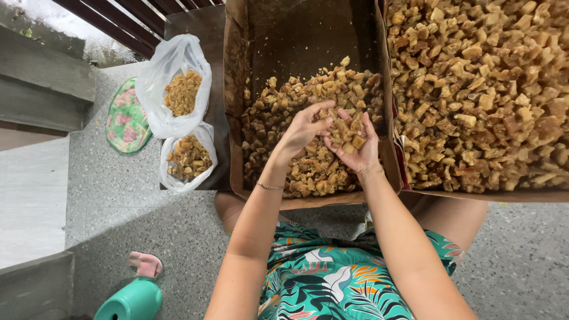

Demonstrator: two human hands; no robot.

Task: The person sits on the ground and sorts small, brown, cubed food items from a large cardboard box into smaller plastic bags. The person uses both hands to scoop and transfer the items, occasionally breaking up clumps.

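Brown cardboard box [237,118] holds golden-brown chunks [308,172]; the right hand [355,145], palm up, cups a small heap just above the pile, while the left hand [305,127] meets it from the left, fingers [323,109] curled loosely over those pieces.

The single head-worn camera looks steeply down from close above the person's lap, facing forward over both forearms onto the cardboard box [296,35] and speckled floor [148,237].
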